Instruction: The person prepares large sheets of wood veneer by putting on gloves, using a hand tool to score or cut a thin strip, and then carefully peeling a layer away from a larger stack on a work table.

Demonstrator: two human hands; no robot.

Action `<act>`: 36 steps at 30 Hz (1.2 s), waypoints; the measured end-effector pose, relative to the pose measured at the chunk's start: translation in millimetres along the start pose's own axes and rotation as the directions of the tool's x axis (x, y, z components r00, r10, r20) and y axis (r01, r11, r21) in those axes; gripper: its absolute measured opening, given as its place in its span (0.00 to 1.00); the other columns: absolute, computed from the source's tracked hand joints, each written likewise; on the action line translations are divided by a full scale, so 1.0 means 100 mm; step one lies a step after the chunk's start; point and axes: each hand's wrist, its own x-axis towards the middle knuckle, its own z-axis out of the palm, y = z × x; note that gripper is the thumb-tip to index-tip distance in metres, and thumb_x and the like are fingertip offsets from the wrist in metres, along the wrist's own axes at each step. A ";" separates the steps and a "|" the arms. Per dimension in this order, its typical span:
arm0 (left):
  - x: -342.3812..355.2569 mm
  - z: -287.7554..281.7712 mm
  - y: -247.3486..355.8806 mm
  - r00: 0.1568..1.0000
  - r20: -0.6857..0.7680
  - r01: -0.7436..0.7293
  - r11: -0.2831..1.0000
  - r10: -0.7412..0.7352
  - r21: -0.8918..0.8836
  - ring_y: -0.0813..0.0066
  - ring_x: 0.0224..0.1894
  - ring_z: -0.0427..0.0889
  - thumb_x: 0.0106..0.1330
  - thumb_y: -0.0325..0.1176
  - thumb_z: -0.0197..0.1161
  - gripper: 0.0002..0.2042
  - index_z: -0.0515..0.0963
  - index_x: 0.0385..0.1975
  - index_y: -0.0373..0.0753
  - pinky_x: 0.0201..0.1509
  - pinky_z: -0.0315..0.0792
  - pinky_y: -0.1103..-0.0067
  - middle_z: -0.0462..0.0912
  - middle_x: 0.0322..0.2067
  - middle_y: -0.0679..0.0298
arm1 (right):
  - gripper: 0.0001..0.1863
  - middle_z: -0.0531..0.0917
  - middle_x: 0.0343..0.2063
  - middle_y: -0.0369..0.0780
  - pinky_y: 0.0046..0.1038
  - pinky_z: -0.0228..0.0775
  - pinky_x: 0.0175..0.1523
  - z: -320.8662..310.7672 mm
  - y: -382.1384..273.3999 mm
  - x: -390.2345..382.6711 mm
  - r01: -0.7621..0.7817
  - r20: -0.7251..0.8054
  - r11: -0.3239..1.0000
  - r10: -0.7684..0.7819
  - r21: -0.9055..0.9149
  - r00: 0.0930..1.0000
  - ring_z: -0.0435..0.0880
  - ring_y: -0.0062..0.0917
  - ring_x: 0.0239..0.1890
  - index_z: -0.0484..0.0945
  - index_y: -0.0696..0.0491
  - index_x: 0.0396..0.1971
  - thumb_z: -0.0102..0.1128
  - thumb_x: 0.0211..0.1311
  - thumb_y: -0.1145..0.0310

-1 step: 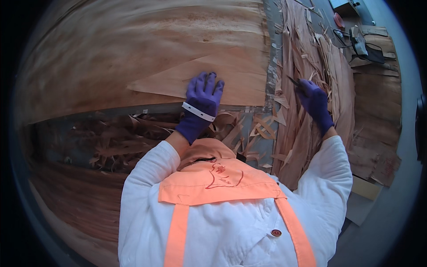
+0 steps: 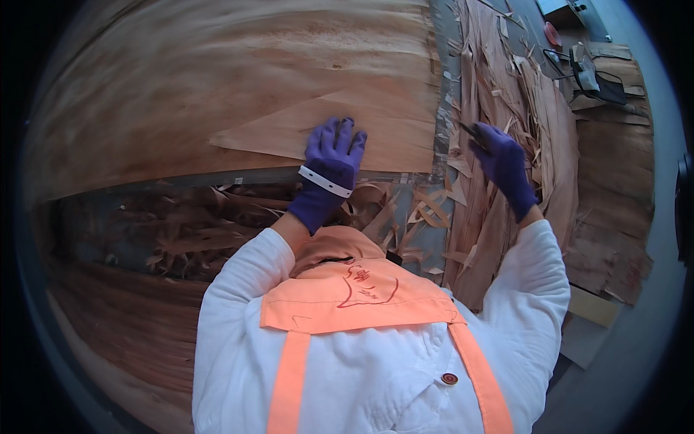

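Note:
My left hand (image 2: 331,163), in a purple glove with a white band, lies palm down on a large tan veneer sheet (image 2: 238,65), its fingers stretched over a loose triangular veneer piece (image 2: 267,137) near the sheet's edge. My right hand (image 2: 506,163), also gloved, is closed on a thin dark knife (image 2: 468,127), held just past the sheet's right edge over a long heap of torn reddish veneer strips (image 2: 477,224).
Veneer scraps (image 2: 173,239) lie below the sheet's near edge, with reddish layered wood (image 2: 123,318) lower left. At the right are brown boards (image 2: 607,181), a black-framed object with mesh (image 2: 600,85), a pink round item (image 2: 551,32) and a pale panel (image 2: 593,312).
My right hand with the knife has shifted a little left and up, toward the sheet's edge. My left hand has barely moved.

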 end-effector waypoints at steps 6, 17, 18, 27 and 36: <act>0.02 0.00 -0.06 0.997 -0.053 -0.054 0.998 0.055 0.027 0.57 0.48 0.73 0.55 0.30 0.55 0.13 0.78 0.39 0.39 0.50 0.68 0.64 0.75 0.45 0.54 | 0.27 0.78 0.43 0.42 0.36 0.71 0.46 0.59 -0.77 0.91 0.106 -0.100 0.994 -0.104 0.016 0.990 0.76 0.38 0.46 0.70 0.50 0.49 0.67 0.46 0.61; -0.01 -0.08 -0.08 0.987 0.118 -0.130 0.980 0.113 0.148 0.58 0.50 0.70 0.56 0.32 0.51 0.18 0.74 0.45 0.32 0.55 0.66 0.69 0.73 0.45 0.52 | 0.04 0.79 0.26 0.42 0.36 0.71 0.38 0.74 -0.70 1.25 0.022 -0.224 0.998 -0.008 0.061 0.975 0.79 0.38 0.33 0.78 0.47 0.28 0.60 0.52 0.67; -0.02 -0.07 -0.08 0.986 0.125 -0.132 0.980 0.113 0.151 0.58 0.50 0.70 0.56 0.32 0.51 0.18 0.74 0.45 0.32 0.55 0.66 0.69 0.73 0.45 0.52 | 0.04 0.80 0.26 0.42 0.35 0.72 0.37 0.65 -0.56 1.27 0.030 -0.274 0.996 -0.006 0.082 0.962 0.79 0.38 0.32 0.79 0.47 0.29 0.59 0.52 0.67; 0.01 -0.08 -0.02 0.986 0.155 -0.084 0.988 0.063 0.133 0.62 0.46 0.72 0.52 0.30 0.54 0.18 0.75 0.44 0.33 0.48 0.68 0.71 0.74 0.44 0.53 | 0.11 0.84 0.28 0.39 0.26 0.71 0.33 -0.40 1.01 0.25 -0.654 -0.556 0.752 0.509 -0.085 0.657 0.82 0.24 0.29 0.81 0.51 0.38 0.58 0.59 0.64; -0.05 0.03 -0.09 0.981 0.173 -0.112 0.981 0.084 0.159 0.63 0.50 0.68 0.55 0.29 0.52 0.15 0.75 0.43 0.36 0.52 0.64 0.70 0.71 0.47 0.55 | 0.27 0.82 0.38 0.45 0.32 0.74 0.44 0.63 -1.06 0.93 -0.022 -0.251 0.990 0.057 0.137 0.966 0.83 0.34 0.39 0.73 0.56 0.49 0.66 0.50 0.58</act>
